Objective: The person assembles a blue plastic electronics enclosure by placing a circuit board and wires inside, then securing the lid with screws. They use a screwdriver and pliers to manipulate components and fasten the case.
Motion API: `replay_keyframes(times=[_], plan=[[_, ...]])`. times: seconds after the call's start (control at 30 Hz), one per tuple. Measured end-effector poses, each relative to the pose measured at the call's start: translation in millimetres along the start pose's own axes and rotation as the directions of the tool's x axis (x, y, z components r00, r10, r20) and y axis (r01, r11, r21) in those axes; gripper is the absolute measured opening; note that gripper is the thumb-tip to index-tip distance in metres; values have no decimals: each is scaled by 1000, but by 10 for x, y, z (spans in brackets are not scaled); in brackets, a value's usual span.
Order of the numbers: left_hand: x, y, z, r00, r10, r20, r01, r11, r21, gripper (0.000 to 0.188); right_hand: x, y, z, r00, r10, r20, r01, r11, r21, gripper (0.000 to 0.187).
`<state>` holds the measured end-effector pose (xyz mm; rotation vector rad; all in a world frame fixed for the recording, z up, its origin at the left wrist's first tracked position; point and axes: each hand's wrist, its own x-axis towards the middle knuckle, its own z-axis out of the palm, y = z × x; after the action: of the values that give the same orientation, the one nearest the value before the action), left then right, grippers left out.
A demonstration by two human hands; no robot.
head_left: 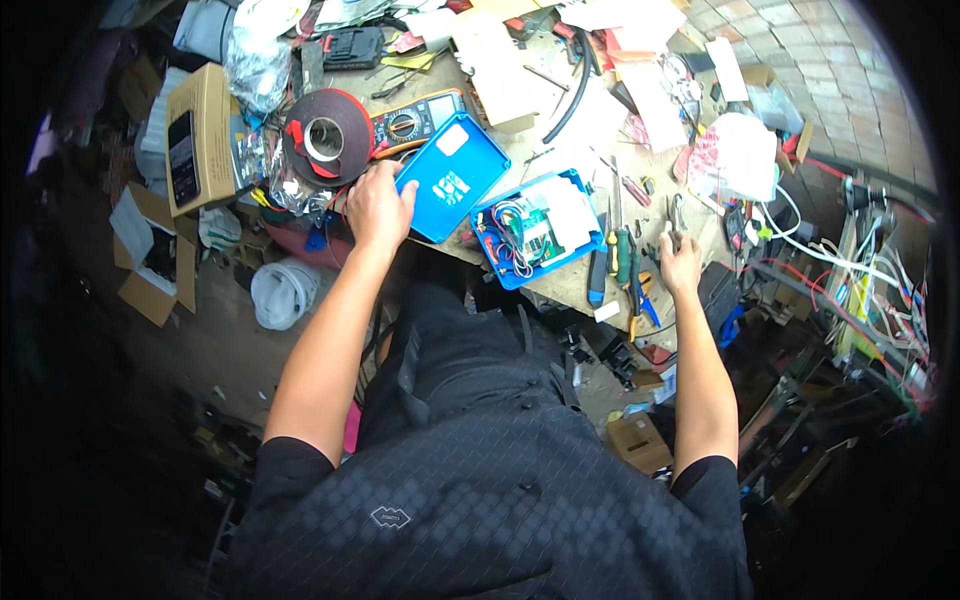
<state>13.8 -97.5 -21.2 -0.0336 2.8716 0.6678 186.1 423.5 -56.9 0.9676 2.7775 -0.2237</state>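
Observation:
My left hand [380, 212] is closed at the left edge of a blue plastic lid [455, 185], its thumb over the rim; some of its fingertips are hidden. To the lid's right lies an open blue box [592, 243] with a green circuit board [541, 240] and bundled coloured wires [512, 232] inside. At the right of the bench, my right hand [682, 264] grips a pair of pliers [676, 212], jaws pointing away from me. Behind the lid sits an orange-edged multimeter [408, 122], partly covered by it.
A large tape roll [352, 150] lies beside my left hand. Screwdrivers [622, 255], a blue-handled tool [649, 300] and a cutter knife [598, 270] lie between box and right hand. A cardboard box [203, 105] stands left; tangled cables [860, 270] hang right. A white bucket [283, 296] is below.

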Motion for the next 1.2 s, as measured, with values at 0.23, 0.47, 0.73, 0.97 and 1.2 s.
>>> replay_keyframes(times=[0.23, 0.47, 0.73, 0.97, 1.2], plan=[[-352, 177, -384, 967, 155, -201, -199, 954, -224, 18, -510, -426, -501, 997, -42, -58, 65, 869, 491, 44], [-723, 655, -408, 789, 528, -314, -563, 826, -26, 24, -1501, -1149, -596, 969, -116, 217, -166, 344, 924, 26], [-975, 1251, 136, 591, 773, -230, -795, 607, -5, 31, -1563, -2097, -680, 845, -236, 480, -519, -139, 844, 48], [-1346, 1316, 229, 709, 696, 116, -686, 718, -120, 79, -1535, -1883, -307, 824, -189, 534, -563, -171, 808, 39], [-1192, 1164, 293, 881, 321, 347, -375, 921, 101, 147, -1586, -1847, -29, 817, -209, 537, -575, -227, 786, 39]])
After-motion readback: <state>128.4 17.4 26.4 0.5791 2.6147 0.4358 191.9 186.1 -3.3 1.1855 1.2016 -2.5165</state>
